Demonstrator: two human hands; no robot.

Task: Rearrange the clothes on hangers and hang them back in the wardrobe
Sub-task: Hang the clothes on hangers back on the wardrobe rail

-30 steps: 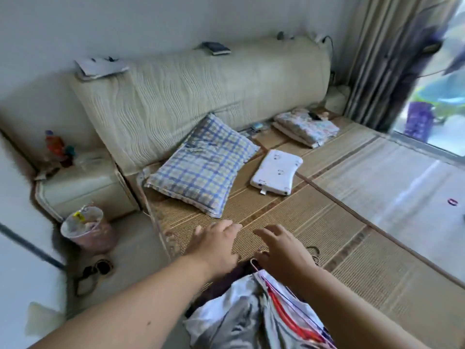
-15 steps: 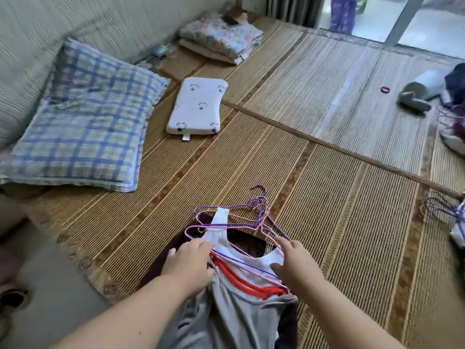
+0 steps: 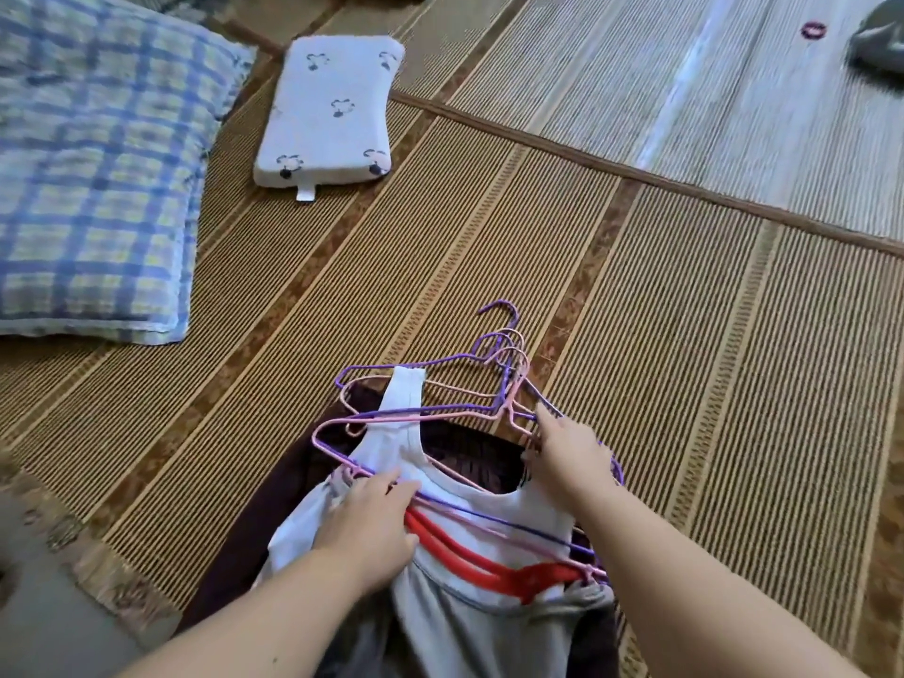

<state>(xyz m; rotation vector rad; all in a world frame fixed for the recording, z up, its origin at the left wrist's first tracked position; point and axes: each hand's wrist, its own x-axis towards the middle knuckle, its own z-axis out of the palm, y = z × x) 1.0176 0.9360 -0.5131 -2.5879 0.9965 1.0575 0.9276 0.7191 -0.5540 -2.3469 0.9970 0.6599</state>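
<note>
A pile of clothes on hangers lies on the woven mat in front of me. On top is a white tank top (image 3: 489, 550), with a dark brown garment (image 3: 274, 501) under it. Several purple and pink wire hangers (image 3: 469, 384) stick out at the far end, and a red hanger (image 3: 469, 555) crosses the white top. My left hand (image 3: 367, 526) rests on the white top's left shoulder, fingers on a pink hanger wire. At the right side, my right hand (image 3: 572, 452) pinches the wire hangers below their hooks.
A blue plaid pillow (image 3: 93, 178) lies at the far left, a small white pillow (image 3: 327, 110) beside it. The woven mat (image 3: 685, 335) spreads to the right. A small purple ring (image 3: 813, 29) and a grey item (image 3: 878, 46) sit at the far right. Bare floor (image 3: 58, 623) shows at lower left.
My view has tilted down from the headboard onto the pile. Both hands went from hovering above the clothes to lying on them, the right one closing on the hanger wires.
</note>
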